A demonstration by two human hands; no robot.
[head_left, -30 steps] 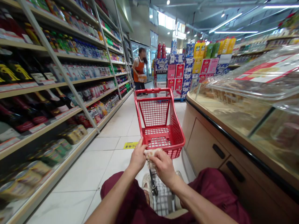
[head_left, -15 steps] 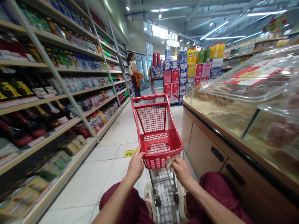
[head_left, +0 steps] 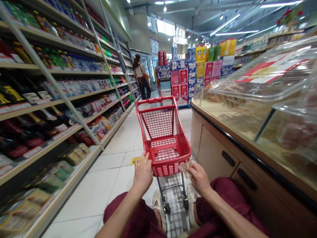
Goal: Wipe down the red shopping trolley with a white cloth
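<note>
A small red shopping cart (head_left: pixel 162 168) with a plastic mesh basket stands before me between my feet. My left hand (head_left: pixel 143 175) is at the basket's near left corner, its fingers stretched upward and apart along the side; whether they press on the rim I cannot tell. My right hand (head_left: pixel 199 178) is closed on a crumpled pale cloth (head_left: pixel 185 166), which lies against the basket's near right corner. The cart's grey legs and wheels (head_left: pixel 166 207) show below, near my light shoes.
Shelves of bottles and cans (head_left: pixel 81 96) line the left side. On the right is a wooden counter (head_left: pixel 210 142) with clear covers. Ahead stand stacked drink boxes (head_left: pixel 179 82) and a person (head_left: pixel 142 77) in an orange apron. A yellow floor sticker (head_left: pixel 133 161) lies left of the cart.
My left hand has loosened from the basket corner, its fingers now stretched. My right hand with the cloth has shifted slightly right and up. The person ahead has turned away.
</note>
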